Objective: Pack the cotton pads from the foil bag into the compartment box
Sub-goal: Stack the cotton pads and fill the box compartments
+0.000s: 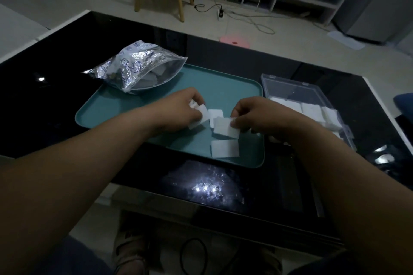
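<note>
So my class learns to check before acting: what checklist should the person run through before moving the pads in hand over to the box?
1. Left hand grips pads: ok.
2. Right hand pinches one pad: ok.
3. Box open: ok.
4. Free room inside it: cannot tell, the right arm hides part.
5. Tray cleared: not ok, a loose pad lies near its front edge.
6. Bag emptied: cannot tell.

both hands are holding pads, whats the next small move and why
Probably the right hand should carry its pinched pad rightward into the open compartment box, which lies beside the tray and already holds pads. The left hand grips its own pads, so it likely follows.
</note>
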### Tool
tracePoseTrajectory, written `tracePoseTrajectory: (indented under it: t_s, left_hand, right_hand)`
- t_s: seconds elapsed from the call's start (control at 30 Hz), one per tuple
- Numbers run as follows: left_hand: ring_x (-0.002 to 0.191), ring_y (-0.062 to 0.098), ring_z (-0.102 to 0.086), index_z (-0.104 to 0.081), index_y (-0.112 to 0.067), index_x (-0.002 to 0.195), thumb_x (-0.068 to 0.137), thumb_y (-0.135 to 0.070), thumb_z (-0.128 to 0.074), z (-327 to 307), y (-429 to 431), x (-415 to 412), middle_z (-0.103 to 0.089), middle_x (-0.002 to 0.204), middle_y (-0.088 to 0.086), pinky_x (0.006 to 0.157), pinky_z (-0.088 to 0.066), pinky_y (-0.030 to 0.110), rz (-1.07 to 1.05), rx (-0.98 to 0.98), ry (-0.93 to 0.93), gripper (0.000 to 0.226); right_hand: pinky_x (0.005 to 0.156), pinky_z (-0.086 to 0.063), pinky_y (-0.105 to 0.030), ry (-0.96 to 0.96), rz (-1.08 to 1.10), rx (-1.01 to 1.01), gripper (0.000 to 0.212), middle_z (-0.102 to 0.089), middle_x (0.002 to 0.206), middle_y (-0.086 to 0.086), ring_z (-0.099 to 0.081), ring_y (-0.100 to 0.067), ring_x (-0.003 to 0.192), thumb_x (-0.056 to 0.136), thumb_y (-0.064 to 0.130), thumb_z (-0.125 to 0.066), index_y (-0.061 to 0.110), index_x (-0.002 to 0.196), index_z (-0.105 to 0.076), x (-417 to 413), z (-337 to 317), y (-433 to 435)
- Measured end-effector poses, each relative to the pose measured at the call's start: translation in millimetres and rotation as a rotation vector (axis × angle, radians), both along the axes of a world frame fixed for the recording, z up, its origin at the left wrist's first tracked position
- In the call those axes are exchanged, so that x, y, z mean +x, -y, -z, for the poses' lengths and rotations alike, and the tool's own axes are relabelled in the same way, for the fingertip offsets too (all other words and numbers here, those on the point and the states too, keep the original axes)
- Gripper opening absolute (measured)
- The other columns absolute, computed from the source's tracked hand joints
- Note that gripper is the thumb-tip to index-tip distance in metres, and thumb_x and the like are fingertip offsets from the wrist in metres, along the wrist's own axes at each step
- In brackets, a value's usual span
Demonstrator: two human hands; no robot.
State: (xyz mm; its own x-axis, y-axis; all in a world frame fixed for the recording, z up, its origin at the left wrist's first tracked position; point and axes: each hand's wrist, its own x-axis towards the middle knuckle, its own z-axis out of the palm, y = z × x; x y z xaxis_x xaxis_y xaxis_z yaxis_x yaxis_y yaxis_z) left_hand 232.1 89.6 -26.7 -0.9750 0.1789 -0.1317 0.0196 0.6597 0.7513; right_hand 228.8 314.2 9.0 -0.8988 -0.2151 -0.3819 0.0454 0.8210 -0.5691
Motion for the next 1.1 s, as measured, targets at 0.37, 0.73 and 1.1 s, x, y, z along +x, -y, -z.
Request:
tracePoseTrajectory:
  t_s: [0.37, 0.73, 1.1]
  left_hand:
    - [0.082, 0.028, -0.066, -0.062, -0.002, 0.119, 0.093, 0.001, -0.048, 4.6, -27.0, 3.8, -0.065, 0.109, 0.02, 0.053, -0.055, 0.031, -0.426, 1.08, 0.568, 0.029]
    - [0.056, 0.017, -0.046, -0.052, -0.026, 0.111, 0.101, -0.015, -0.052, 0.6, -16.9, 1.0, -0.049, 0.087, 0.01, 0.05, -0.04, 0.023, -0.546, 1.08, 0.426, 0.015]
    - [0.055, 0.018, -0.049, -0.064, -0.014, 0.098, 0.088, -0.006, -0.067, 5.2, -17.0, 5.8, -0.06, 0.081, 0.013, 0.045, -0.035, 0.02, -0.25, 0.533, 0.256, 0.013]
  right_hand:
    - [0.056, -0.056, -0.027, -0.238, 0.361, -0.468, 0.014, -0.072, 0.086, -0.012, -0.072, -0.017, 0.068, 0.089, 0.0, -0.072, 0.012, 0.092, -0.064, 10.8, 21.0, 32.8]
    - [0.085, -0.056, -0.036, -0.374, 0.165, -0.263, 0.018, -0.075, 0.11, -0.001, -0.071, -0.018, 0.096, 0.098, 0.011, -0.063, 0.019, 0.113, -0.07, -7.4, 25.4, 36.8]
    - [0.061, -0.039, -0.03, -0.217, -0.136, 0.255, 0.019, -0.06, 0.101, -0.004, -0.059, -0.024, 0.089, 0.087, 0.028, -0.074, 0.025, 0.09, -0.055, -19.4, 37.5, 34.8]
